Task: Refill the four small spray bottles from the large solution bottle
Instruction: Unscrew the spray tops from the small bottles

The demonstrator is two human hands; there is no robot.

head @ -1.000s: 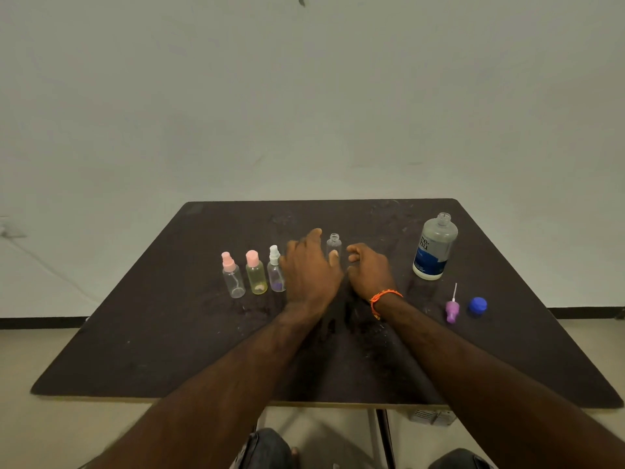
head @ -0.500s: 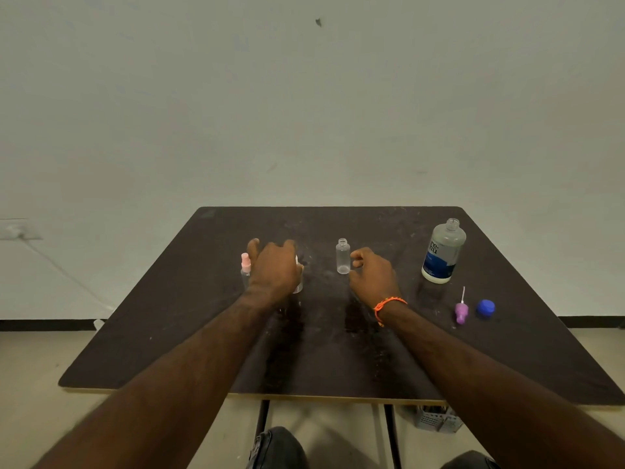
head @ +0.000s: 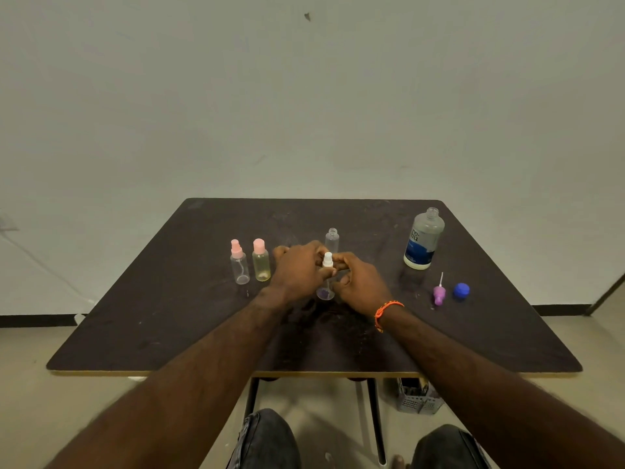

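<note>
At the dark table's (head: 176, 319) centre, the left hand (head: 299, 269) curls closed around the body of a small white-topped spray bottle (head: 326, 265), upright with a purple-tinted base. The right hand (head: 360, 282) pinches its white top with fingertips. 1 uncapped small bottle (head: 332, 239) stands just behind at 12 o'clock; 2 pink-capped bottles (head: 250, 262) at 9; the large solution bottle (head: 422, 240), uncapped, at 2.
</note>
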